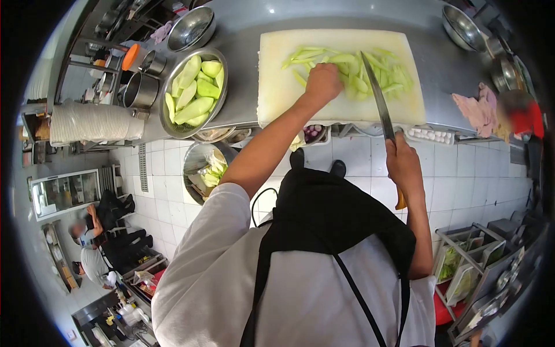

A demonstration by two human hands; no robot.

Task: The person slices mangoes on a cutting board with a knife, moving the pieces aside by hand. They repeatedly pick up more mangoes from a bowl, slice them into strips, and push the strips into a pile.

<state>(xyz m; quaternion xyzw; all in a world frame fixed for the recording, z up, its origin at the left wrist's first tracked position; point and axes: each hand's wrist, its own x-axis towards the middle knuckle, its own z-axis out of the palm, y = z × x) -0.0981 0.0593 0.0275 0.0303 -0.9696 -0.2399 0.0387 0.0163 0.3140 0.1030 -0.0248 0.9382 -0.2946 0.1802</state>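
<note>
A white cutting board [277, 104] lies on the steel counter, with pale green vegetable slices [381, 75] spread over its far and right parts. My left hand [324, 81] is closed, knuckles up, at the left side of the slices; what its fingers hold, if anything, is hidden. In my right hand [403, 159] is the handle of a long knife [378, 98], in front of the board's near edge. The blade points away from me across the slices, its tip near the middle of the pile. A steel bowl [222, 110] of larger peeled green pieces [196, 108] stands left of the board.
Empty metal bowls stand at the back left [192, 28] and back right [463, 28]. A pink cloth [477, 110] lies at the right. Below the counter edge are a bin of peelings [211, 170] and a tray of eggs [429, 136]. Two people are at the far left.
</note>
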